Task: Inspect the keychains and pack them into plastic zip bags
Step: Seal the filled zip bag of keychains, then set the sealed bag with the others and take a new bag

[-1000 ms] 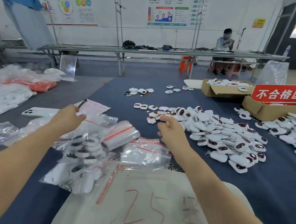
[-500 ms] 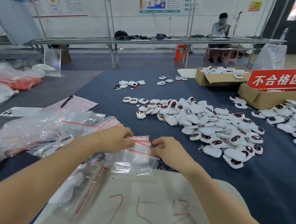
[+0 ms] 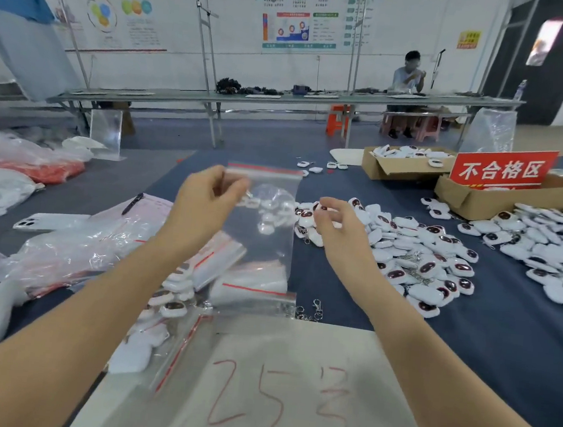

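Observation:
My left hand pinches the top edge of a clear zip bag with a red seal line and holds it hanging upright above the table. The bag looks empty; keychains show through it from behind. My right hand hovers just right of the bag with loosely curled fingers, apart from it, and I see nothing in it. Behind that hand lies a big pile of white keychains with dark red ovals. A stack of empty zip bags lies under the raised bag.
Filled bags of keychains lie at the left, near a white phone and a pen. A white sheet marked 25 lies nearest me. Two cardboard boxes and a red sign stand at the back right, beside another keychain pile.
Both hands were on the stack of zip bags. My left hand has lifted one bag up off the stack, and my right hand has come away from it toward the right.

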Demonstrator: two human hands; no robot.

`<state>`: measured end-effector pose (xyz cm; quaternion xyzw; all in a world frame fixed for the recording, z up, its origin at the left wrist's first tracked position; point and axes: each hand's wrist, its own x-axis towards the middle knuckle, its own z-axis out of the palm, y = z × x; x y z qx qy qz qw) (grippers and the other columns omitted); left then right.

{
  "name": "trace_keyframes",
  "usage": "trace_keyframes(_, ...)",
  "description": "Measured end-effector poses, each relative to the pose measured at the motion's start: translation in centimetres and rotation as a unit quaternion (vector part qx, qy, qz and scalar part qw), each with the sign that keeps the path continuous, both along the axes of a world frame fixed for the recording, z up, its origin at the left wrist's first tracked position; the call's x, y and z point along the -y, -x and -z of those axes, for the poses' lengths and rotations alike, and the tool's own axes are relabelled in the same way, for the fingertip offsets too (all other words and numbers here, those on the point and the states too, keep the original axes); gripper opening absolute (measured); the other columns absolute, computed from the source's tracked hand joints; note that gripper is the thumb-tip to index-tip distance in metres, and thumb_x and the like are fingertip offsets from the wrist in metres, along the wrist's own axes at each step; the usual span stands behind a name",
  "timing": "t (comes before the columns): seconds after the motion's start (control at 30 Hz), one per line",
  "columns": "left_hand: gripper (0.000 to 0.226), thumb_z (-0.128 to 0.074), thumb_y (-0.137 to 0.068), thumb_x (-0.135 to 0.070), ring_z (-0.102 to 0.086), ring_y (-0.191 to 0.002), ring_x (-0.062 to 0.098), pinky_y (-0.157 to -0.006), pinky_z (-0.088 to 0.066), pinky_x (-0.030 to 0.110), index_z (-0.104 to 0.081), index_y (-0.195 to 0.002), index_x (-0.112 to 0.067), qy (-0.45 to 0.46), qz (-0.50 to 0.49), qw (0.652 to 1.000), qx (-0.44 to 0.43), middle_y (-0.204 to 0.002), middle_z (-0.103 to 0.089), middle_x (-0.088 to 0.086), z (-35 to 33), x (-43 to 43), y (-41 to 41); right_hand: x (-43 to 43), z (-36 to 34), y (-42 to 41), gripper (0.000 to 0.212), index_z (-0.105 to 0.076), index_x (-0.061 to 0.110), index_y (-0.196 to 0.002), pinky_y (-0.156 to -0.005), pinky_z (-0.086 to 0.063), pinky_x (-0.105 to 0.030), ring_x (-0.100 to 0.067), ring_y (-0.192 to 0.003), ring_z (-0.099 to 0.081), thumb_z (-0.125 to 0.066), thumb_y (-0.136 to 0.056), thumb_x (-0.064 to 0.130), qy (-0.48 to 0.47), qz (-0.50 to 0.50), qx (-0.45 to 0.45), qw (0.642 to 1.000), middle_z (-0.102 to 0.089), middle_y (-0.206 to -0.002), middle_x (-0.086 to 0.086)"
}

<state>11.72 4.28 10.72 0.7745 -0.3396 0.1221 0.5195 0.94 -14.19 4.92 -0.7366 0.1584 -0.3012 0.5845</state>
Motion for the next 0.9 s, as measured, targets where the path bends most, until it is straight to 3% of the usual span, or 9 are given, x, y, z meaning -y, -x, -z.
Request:
trace_keyframes(0.13,0.017,-0.058,-0.099,-0.032,-0.051,-0.071,0.01,-0.065,-0.043,0.029,-0.052,-0.084,-0.027,-0.11,-0.017,0.97,0.216,-0.079,-0.057,-0.014,-1.8,-0.8,6.3,0.8,-1.8,2.0,0.022,-0.063,0.022,-0.114,-0.066,-0.06,-0.027,-0.009,-0.073,-0.073,-0.056,-0.1,0.038,-0.194,-0.029,-0.008,0.981,-0.07,-0.107,0.001)
trace_keyframes(0.27,0.013,-0.051,-0.096,-0.025,-0.064,-0.08,0.023,-0.057,-0.043,0.037,-0.063,-0.097,-0.021,-0.281,-0.001,0.904,0.321,-0.096,-0.061,-0.001,5.1,0.7,13.8,2.5,-0.8,5.7,0.021,-0.064,0.016,-0.112,-0.065,-0.06,-0.032,-0.018,-0.073,-0.068,-0.059,-0.099,0.032,-0.226,-0.012,-0.078,0.971,-0.07,-0.098,-0.002)
trace_keyframes(0.33,0.018,-0.052,-0.092,-0.03,-0.067,-0.084,0.02,-0.06,-0.049,0.033,-0.066,-0.096,-0.021,-0.394,0.068,0.868,0.294,-0.1,-0.063,-0.003,9.6,0.7,17.0,2.7,0.9,7.4,0.018,-0.064,0.016,-0.109,-0.065,-0.057,-0.03,-0.017,-0.071,-0.065,-0.058,-0.1,0.03,-0.192,0.007,-0.137,0.972,-0.069,-0.094,-0.002)
trace_keyframes(0.43,0.015,-0.063,-0.08,-0.044,-0.065,-0.075,0.007,-0.062,-0.05,0.019,-0.067,-0.083,-0.03,-0.409,0.127,0.866,0.257,-0.085,-0.064,-0.015,13.0,0.0,18.9,2.3,4.1,9.5,0.015,-0.065,0.015,-0.108,-0.061,-0.047,-0.025,-0.015,-0.068,-0.057,-0.053,-0.102,0.022,-0.119,-0.001,-0.179,0.977,-0.066,-0.093,-0.004)
trace_keyframes(0.5,0.012,-0.055,-0.087,-0.026,-0.06,-0.097,0.012,-0.09,-0.048,0.025,-0.061,-0.097,-0.026,-0.357,0.181,0.896,0.19,-0.103,-0.063,-0.011,14.2,0.0,18.4,2.2,5.8,10.8,0.017,-0.066,0.023,-0.104,-0.065,-0.044,-0.02,-0.012,-0.076,-0.059,-0.05,-0.102,0.017,-0.039,-0.014,-0.17,0.985,-0.068,-0.099,-0.002)
trace_keyframes(0.6,0.032,-0.046,-0.078,-0.004,-0.042,-0.137,0.007,-0.123,-0.018,0.032,-0.061,-0.102,-0.019,-0.325,0.326,0.875,0.15,-0.126,-0.062,-0.009,14.3,-0.2,17.2,2.5,6.6,12.1,0.022,-0.068,0.034,-0.105,-0.076,-0.041,-0.007,0.005,-0.092,-0.06,-0.052,-0.102,0.019,0.087,-0.004,-0.13,0.988,-0.068,-0.106,0.016)
trace_keyframes(0.7,0.048,-0.051,-0.07,-0.002,-0.01,-0.153,0.006,-0.123,0.005,0.027,-0.064,-0.113,-0.02,-0.36,0.338,0.84,0.224,-0.153,-0.042,-0.011,13.9,-0.3,15.0,3.0,6.4,12.6,0.023,-0.066,0.043,-0.107,-0.08,-0.041,-0.009,0.01,-0.1,-0.057,-0.053,-0.101,0.025,0.12,0.012,-0.095,0.988,-0.064,-0.11,0.025)
trace_keyframes(0.8,0.062,-0.053,-0.061,0.002,-0.036,-0.141,0.019,-0.115,-0.023,0.027,-0.065,-0.112,-0.031,-0.388,0.284,0.838,0.259,-0.148,-0.046,-0.005,12.3,-1.1,12.3,2.8,5.8,12.8,0.026,-0.066,0.045,-0.109,-0.086,-0.039,-0.006,0.011,-0.105,-0.055,-0.055,-0.099,0.024,0.23,-0.036,-0.096,0.968,-0.062,-0.114,0.03)
trace_keyframes(0.9,0.069,-0.047,-0.064,0.005,-0.053,-0.119,0.02,-0.1,-0.039,0.028,-0.066,-0.121,-0.03,-0.379,0.204,0.88,0.2,-0.128,-0.059,-0.008,11.3,-2.3,9.9,1.6,6.3,12.6,0.026,-0.066,0.037,-0.12,-0.099,-0.041,-0.017,0.005,-0.119,-0.053,-0.053,-0.1,0.026,0.383,-0.155,-0.186,0.891,-0.061,-0.125,0.024)
